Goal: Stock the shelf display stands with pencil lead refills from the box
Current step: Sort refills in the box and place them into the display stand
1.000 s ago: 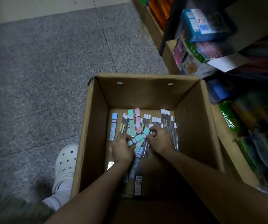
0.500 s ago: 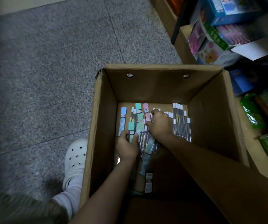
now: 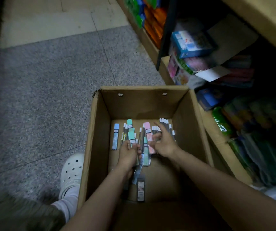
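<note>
A deep cardboard box (image 3: 188,124) stands open on the floor. Several pencil lead refills lie on its bottom: a blue case (image 3: 116,138) at the left, a pink case (image 3: 148,135) in the middle, clear tubes with white caps (image 3: 166,125) at the right, a dark one (image 3: 141,189) nearer me. My left hand (image 3: 128,155) is down in the box and grips a bunch of refills, mint green cases (image 3: 131,136) sticking up out of it. My right hand (image 3: 163,142) hovers just to its right over the pile, fingers spread and holding nothing.
Low shelves (image 3: 152,45) run along the right, packed with coloured packets and a blue carton (image 3: 190,43). Grey speckled floor (image 3: 50,90) lies to the left. My white perforated shoe (image 3: 72,170) stands against the box's left wall.
My right hand has lifted off the pile and spread its fingers. My left hand has gathered more refills into its bunch. The camera tilted up, showing more shelf.
</note>
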